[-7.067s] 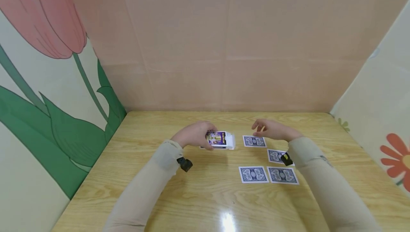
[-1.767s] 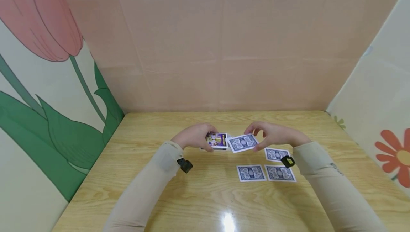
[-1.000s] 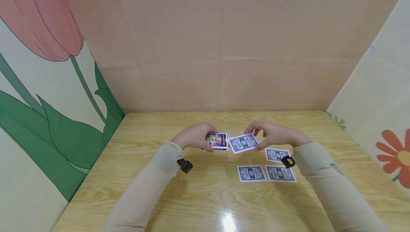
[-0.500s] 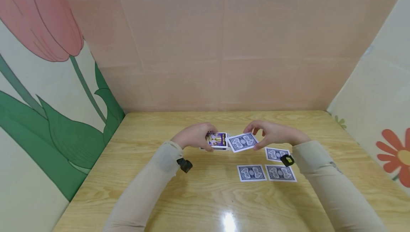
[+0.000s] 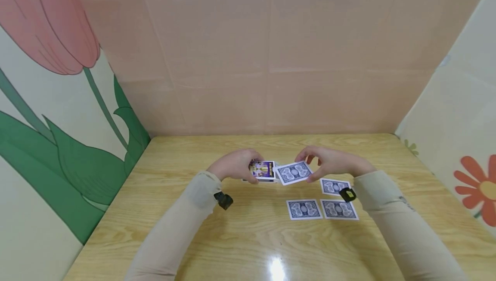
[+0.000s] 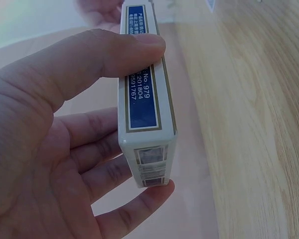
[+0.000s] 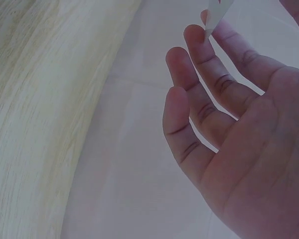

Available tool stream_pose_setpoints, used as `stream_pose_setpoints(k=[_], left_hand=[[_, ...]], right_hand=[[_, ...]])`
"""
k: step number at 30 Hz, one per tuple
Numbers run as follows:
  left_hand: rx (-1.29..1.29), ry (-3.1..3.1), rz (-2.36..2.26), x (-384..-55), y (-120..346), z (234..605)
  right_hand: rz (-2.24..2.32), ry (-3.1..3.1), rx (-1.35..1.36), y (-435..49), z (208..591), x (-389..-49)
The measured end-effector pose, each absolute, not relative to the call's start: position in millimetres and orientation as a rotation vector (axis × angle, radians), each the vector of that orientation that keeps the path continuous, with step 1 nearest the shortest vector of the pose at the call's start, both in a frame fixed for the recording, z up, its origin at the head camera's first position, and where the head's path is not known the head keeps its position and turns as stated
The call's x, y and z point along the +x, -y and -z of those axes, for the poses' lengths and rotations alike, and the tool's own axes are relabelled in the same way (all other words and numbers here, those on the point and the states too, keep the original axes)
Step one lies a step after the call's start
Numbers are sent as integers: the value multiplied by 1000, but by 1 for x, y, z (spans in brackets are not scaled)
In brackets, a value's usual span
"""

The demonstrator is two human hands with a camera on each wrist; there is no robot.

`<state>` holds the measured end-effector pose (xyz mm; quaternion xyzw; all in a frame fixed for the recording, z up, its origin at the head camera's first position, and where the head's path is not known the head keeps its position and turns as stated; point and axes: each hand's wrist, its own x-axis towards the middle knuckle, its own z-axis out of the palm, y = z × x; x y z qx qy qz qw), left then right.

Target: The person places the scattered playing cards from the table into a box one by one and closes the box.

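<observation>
My left hand [image 5: 234, 164] grips a playing-card box [image 5: 262, 170] with a purple and gold picture, just above the table. In the left wrist view the thumb lies along the blue-labelled side of the box [image 6: 143, 107], with fingers under the opposite side. A blue-backed playing card [image 5: 293, 173] is pinched by its right end in my right hand [image 5: 335, 162]. It is slightly tilted, and its left edge overlaps the box's open end. Only a corner of this card [image 7: 217, 17] shows at the fingertips in the right wrist view.
Three more blue-backed cards lie face down on the wooden table: a front-left card [image 5: 304, 210], a front-right card [image 5: 339, 210] and a card behind it [image 5: 334, 187], partly covered by the right wrist camera [image 5: 347, 194]. A pink wall covering [image 5: 267, 57] rises behind the table.
Compared with the oldest frame, my right hand has picked up the back-left card and brought it left to the box's open end. Over the last two seconds both hands stay nearly still.
</observation>
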<state>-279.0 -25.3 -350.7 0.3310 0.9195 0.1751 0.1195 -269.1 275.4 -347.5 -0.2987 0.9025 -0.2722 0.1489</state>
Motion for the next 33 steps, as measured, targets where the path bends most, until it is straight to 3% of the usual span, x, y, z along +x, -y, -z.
stream_pose_setpoints(k=[33], left_hand=[[989,-2673,-521,-279,24,350]], right_hand=[[760,-2642,-923,-274,354,-279]])
